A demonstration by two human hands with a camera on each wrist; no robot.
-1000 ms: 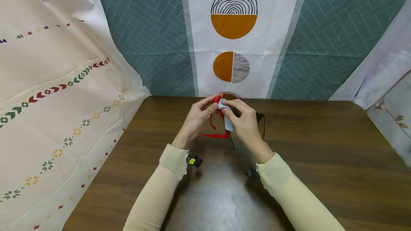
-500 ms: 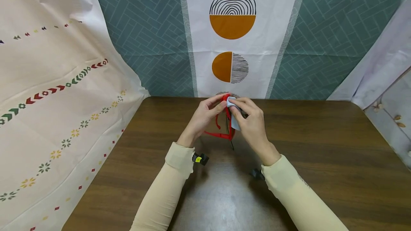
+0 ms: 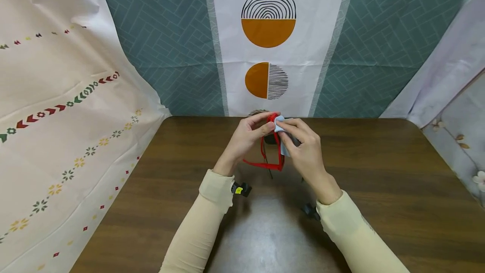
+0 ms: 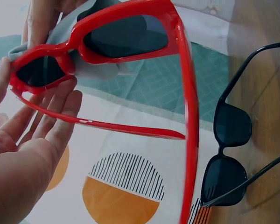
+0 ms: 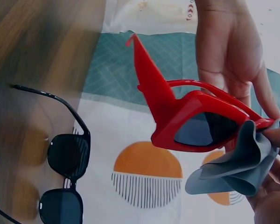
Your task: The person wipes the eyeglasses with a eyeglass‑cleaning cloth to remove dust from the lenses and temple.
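Red-framed sunglasses (image 4: pixel 190 88) with dark lenses are held up above the table, temples unfolded. At one end of the frame, my left hand (image 3: pixel 244 137) grips them between thumb and fingers. My right hand (image 3: pixel 308 148) pinches a folded grey-blue cloth (image 5: pixel 238 163) around the lens at that same end. In the right wrist view, the cloth's loose part hangs below the frame and the other lens is uncovered. Both hands are close together near the table's far edge.
Black sunglasses (image 4: pixel 231 126) rest on the brown wooden table (image 3: pixel 379 180) beyond the hands, temples unfolded; the hands partly hide them in the head view. Behind the table hangs a green and white patterned cloth (image 3: pixel 170 33). A cream cloth (image 3: pixel 68 108) borders the left.
Both hands have shifted right together with the red sunglasses and the cloth. The view has turned slightly, sliding the background left. The grips look the same.
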